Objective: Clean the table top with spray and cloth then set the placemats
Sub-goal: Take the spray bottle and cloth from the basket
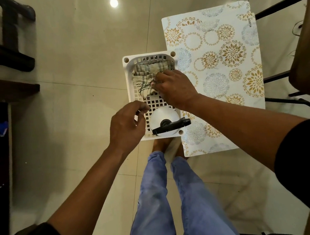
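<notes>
Leftmost, the left hand (127, 124) grips the near-left rim of the white basket (129, 86), fingers curled over its edge. Inside the basket, the white spray bottle (164, 116) with a black trigger stands at the near end, the striped cloth (145, 75) lies at the far end, and the right hand (174, 90) pinches that cloth. Rightmost, a floral placemat (220, 60) lies under the basket's right edge.

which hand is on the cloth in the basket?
The right hand: it pinches the striped beige cloth at the far end of the white plastic basket. The left hand is at the basket's left rim, off the cloth.
</notes>
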A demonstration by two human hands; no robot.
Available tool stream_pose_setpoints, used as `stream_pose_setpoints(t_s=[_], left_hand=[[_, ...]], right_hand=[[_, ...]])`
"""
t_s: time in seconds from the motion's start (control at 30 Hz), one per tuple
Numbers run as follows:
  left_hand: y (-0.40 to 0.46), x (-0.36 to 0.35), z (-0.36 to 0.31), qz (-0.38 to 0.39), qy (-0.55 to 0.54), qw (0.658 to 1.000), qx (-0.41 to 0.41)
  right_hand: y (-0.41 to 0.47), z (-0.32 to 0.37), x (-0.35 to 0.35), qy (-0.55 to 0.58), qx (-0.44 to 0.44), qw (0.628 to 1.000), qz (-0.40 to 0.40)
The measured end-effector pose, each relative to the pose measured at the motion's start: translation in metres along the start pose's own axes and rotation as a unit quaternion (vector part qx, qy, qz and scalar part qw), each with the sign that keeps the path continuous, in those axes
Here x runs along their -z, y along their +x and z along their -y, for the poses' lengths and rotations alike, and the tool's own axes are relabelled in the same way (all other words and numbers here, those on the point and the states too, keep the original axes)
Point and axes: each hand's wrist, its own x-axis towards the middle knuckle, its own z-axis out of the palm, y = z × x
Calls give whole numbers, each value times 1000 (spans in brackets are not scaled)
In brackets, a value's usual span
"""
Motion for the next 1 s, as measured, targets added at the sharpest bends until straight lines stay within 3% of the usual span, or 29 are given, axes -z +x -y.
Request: stream_pose_setpoints(t_s=[0.17,0.3,0.37,0.47,0.67,0.73,0.83,1.0], left_hand=[[-7,-4,-3,67,-5,996,-53],[-8,-7,-5,150,-20,985,-79],[-8,-14,-7,181,-21,981,-73],[-6,-26,-8,189,-43,977,-91],[12,-40,-18,212,-39,968,-131],[15,-43,-16,207,-37,966,-152],[21,-46,-14,196,-39,961,-190],[24,-48,-20,177,-67,960,-207]], right_hand=[[3,5,19,112,-99,989,9],[9,1,51,271,-217,938,12],[7,-3,67,426,-247,871,6],[-6,-12,77,626,-297,721,16],[-38,-34,60,790,-366,492,17],[-45,-35,59,823,-360,439,9],[-48,-35,60,843,-345,412,21],[-47,-34,60,826,-356,434,47]])
